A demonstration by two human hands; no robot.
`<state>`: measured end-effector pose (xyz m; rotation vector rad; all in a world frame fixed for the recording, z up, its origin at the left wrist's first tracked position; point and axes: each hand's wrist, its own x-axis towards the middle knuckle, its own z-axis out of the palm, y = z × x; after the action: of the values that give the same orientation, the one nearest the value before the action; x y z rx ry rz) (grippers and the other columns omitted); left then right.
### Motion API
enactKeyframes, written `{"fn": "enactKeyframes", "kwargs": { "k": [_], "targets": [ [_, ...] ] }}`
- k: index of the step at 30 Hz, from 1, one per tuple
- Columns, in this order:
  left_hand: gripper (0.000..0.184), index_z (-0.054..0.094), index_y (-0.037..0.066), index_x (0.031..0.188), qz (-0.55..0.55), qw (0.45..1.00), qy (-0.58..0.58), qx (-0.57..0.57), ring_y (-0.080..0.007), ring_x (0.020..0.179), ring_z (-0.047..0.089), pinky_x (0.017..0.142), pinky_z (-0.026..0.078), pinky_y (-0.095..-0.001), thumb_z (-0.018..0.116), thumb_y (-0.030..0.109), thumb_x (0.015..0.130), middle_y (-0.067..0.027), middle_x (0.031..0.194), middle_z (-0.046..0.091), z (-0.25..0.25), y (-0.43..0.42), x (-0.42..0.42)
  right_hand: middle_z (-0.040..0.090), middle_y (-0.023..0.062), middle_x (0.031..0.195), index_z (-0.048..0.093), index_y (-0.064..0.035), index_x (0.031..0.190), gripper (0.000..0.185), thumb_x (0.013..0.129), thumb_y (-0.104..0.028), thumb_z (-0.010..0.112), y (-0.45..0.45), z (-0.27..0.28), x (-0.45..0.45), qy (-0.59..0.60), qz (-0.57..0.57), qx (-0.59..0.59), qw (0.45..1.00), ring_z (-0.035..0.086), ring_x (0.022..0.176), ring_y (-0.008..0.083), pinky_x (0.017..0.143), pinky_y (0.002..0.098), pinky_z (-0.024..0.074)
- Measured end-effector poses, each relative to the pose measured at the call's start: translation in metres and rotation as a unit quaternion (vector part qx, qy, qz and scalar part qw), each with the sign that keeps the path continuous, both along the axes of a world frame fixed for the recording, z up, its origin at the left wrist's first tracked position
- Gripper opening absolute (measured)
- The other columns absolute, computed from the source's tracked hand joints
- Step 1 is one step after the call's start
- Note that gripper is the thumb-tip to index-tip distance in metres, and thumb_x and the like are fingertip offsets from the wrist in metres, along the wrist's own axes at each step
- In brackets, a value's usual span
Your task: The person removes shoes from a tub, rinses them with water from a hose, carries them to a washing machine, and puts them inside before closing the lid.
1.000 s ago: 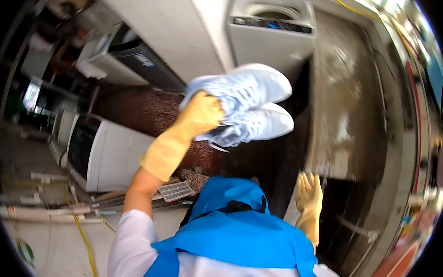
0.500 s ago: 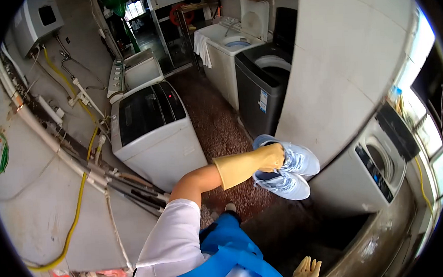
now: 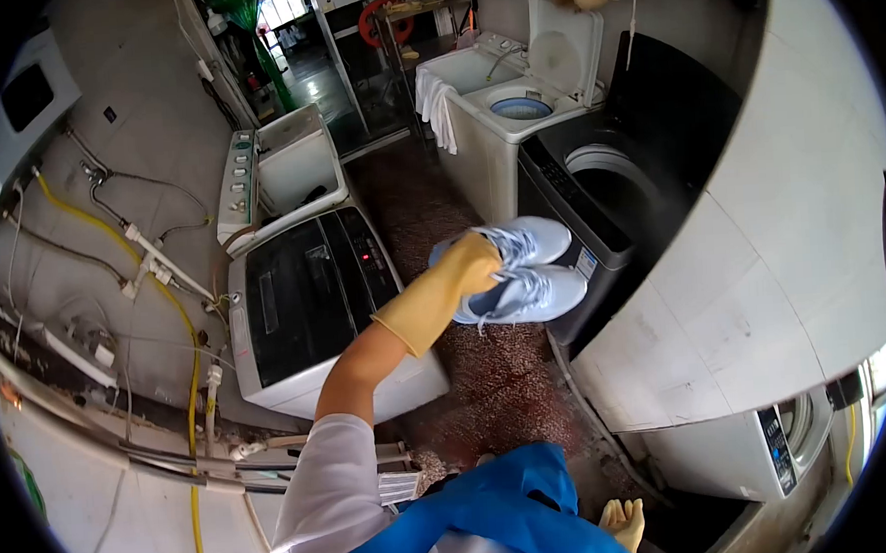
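A pair of light blue lace-up sneakers [image 3: 546, 293] hangs from my left hand [image 3: 471, 267], which wears a yellow rubber glove. The gloved fingers are closed around the shoes near their openings, and both toes point right. Behind the shoes stands a dark top-load washing machine [image 3: 560, 205] with its lid up. Low at the bottom edge is my right hand [image 3: 624, 523], also gloved; it holds nothing, and its fingers are loosely bent and apart. Part of that hand is cut off by the frame.
On the left stands a white top-load washer [image 3: 313, 273] with a dark closed lid, beside a twin-tub machine [image 3: 292, 169]. A white machine with a raised lid [image 3: 519, 102] is farther back. A front-load washer [image 3: 733, 452] stands low right. Pipes and a yellow hose [image 3: 193, 430] run along the wall.
My view has turned to the right and moved forward. My left hand has carried the sneakers up and left in view, closer to the dark washer. My right hand's fingers are more bent.
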<state>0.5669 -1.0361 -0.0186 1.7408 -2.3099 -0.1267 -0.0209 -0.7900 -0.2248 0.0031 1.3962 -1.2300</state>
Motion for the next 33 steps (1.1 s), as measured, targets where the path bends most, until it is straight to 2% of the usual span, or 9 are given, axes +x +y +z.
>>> {"fn": "enactKeyframes", "kwargs": {
  "k": [1,6,8,16,21,25,27,29,33],
  "targets": [
    [0.02,0.077,0.011,0.075,-0.021,0.993,-0.096,-0.066,-0.0347,0.078,0.07,0.072,0.055,-0.0458,0.07,0.029,0.081,-0.0145,0.079,0.073,-0.021,-0.016,0.028,0.061,0.0105,0.117,0.054,-0.0046,0.133,0.052,0.1,-0.042,0.068,-0.005,-0.035,-0.004,0.066,-0.024,0.052,0.996,0.062,0.108,0.0178,0.093,0.031,0.0549],
    [0.024,0.063,0.009,0.062,0.0,0.981,-0.031,-0.192,-0.0398,0.067,0.063,0.061,0.049,-0.0504,0.076,0.027,0.071,-0.0155,0.067,0.063,-0.021,-0.081,0.113,0.062,0.0123,0.119,0.055,-0.0027,0.132,0.052,0.1,-0.042,0.067,-0.066,-0.073,0.008,0.069,0.133,0.141,0.979,0.063,0.106,0.0204,0.093,0.0329,0.0562],
    [0.024,0.064,0.008,0.063,-0.019,0.97,-0.129,-0.207,-0.0386,0.07,0.065,0.066,0.051,-0.0501,0.076,0.027,0.069,-0.0161,0.07,0.065,0.013,-0.112,0.121,0.062,0.0131,0.119,0.055,-0.0019,0.132,0.052,0.1,-0.041,0.067,-0.098,-0.081,0.013,0.057,0.179,0.147,0.971,0.063,0.106,0.0215,0.093,0.0336,0.0567],
    [0.024,0.064,0.005,0.068,-0.119,0.968,-0.132,-0.176,-0.0424,0.079,0.066,0.073,0.053,-0.0501,0.077,0.023,0.076,-0.0179,0.076,0.067,0.071,-0.305,0.137,0.062,0.016,0.121,0.056,0.0011,0.13,0.051,0.102,-0.04,0.065,-0.227,-0.107,0.034,0.007,0.236,0.159,0.959,0.065,0.104,0.0256,0.093,0.0366,0.0588],
    [0.026,0.068,0.003,0.078,-0.198,0.96,-0.175,-0.093,-0.0437,0.085,0.066,0.077,0.052,-0.0516,0.08,0.026,0.074,-0.0195,0.085,0.069,0.066,-0.442,0.098,0.061,0.0182,0.125,0.055,0.0028,0.133,0.052,0.102,-0.039,0.064,-0.265,-0.106,0.063,0.017,0.093,0.169,0.981,0.064,0.106,0.0286,0.095,0.0388,0.059],
    [0.026,0.072,0.004,0.086,-0.264,0.942,-0.208,0.001,-0.0424,0.093,0.067,0.079,0.053,-0.0521,0.08,0.026,0.075,-0.019,0.093,0.071,0.02,-0.555,0.031,0.058,0.0194,0.133,0.049,0.0034,0.141,0.058,0.103,-0.038,0.064,-0.275,-0.048,0.14,0.055,-0.078,0.153,0.984,0.062,0.117,0.0304,0.101,0.0397,0.0561],
    [0.029,0.075,0.006,0.096,-0.22,0.935,-0.232,0.156,-0.0403,0.101,0.068,0.084,0.054,-0.0511,0.079,0.026,0.076,-0.0189,0.102,0.073,-0.006,-0.595,-0.002,0.053,0.0218,0.141,0.044,0.0033,0.147,0.066,0.102,-0.041,0.064,-0.264,-0.016,0.201,0.077,-0.156,0.139,0.975,0.058,0.126,0.0327,0.107,0.0411,0.0521],
    [0.031,0.075,0.007,0.108,-0.275,0.924,-0.208,0.166,-0.0386,0.108,0.069,0.091,0.055,-0.0495,0.078,0.023,0.081,-0.0189,0.108,0.073,-0.067,-0.634,-0.024,0.053,0.0232,0.142,0.042,0.0052,0.148,0.069,0.103,-0.043,0.062,-0.243,-0.02,0.251,0.067,-0.246,0.155,0.955,0.057,0.127,0.0343,0.109,0.0428,0.0496],
    [0.02,0.069,0.003,0.095,-0.41,0.901,0.02,0.139,-0.0405,0.105,0.068,0.091,0.053,-0.0495,0.077,0.015,0.081,-0.0215,0.103,0.071,-0.169,-0.662,-0.034,0.053,0.0248,0.142,0.04,0.0096,0.147,0.073,0.102,-0.044,0.062,-0.188,-0.03,0.364,0.012,-0.368,0.212,0.905,0.056,0.128,0.0364,0.111,0.044,0.0469]
  ]
}}
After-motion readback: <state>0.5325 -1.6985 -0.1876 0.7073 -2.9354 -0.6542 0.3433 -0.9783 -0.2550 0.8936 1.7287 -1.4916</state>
